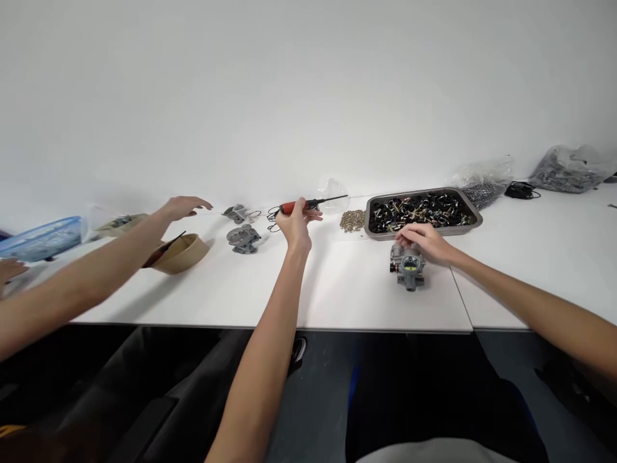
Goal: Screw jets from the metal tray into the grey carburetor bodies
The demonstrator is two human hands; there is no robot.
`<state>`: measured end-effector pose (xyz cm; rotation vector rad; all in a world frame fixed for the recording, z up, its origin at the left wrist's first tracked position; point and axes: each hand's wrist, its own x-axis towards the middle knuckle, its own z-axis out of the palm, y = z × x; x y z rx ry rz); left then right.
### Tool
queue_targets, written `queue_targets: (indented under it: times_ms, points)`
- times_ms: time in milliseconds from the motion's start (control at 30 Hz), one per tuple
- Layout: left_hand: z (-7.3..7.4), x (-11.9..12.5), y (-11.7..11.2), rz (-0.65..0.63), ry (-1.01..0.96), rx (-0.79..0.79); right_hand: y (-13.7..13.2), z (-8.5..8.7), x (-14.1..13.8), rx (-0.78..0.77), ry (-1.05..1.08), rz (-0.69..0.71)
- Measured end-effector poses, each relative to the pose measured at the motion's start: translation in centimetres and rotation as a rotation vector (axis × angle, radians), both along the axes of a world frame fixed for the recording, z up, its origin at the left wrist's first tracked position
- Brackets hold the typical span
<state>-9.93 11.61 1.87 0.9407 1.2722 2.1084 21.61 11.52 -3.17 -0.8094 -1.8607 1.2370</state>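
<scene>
My left hand (295, 226) is closed around the red handle of a screwdriver (292, 207), its long dark shaft pointing right above the table. My right hand (424, 240) has its fingers curled on the back of a grey metal carburetor (409, 265), which rests on the white table. Right behind it lies a metal tray (477, 221) filled with small black and brass-coloured parts. A little pile of brass-coloured pieces (352, 220) sits against the tray's left side.
At left, a co-worker's arm (101, 263) reaches over a tan bowl (180, 256) with a screwdriver in it. Another carburetor (243, 238) stands between us. A blue basket (41, 239) is far left; plastic bags of parts (571, 168) lie at the back right.
</scene>
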Motion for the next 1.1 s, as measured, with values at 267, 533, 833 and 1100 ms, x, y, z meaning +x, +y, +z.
queue_targets:
  times_ms: [267, 533, 833, 1100]
  points:
    - [-2.4, -0.1, 3.0, -0.17, -0.236, -0.101, -2.4, -0.6, -0.5, 0.084, 0.009, -0.098]
    - [-3.0, 0.2, 1.4, -0.053, -0.113, -0.193, -1.4, -0.4, 0.6, 0.425, -0.092, -0.178]
    - [-3.1, -0.1, 2.0, -0.019, 0.011, -0.203, 2.7, 2.8, 4.8, 0.271, -0.161, -0.4]
    - [-4.2, -1.1, 2.5, 0.069, 0.065, -0.264, 8.6, 9.4, 12.0, -0.023, -0.878, -0.107]
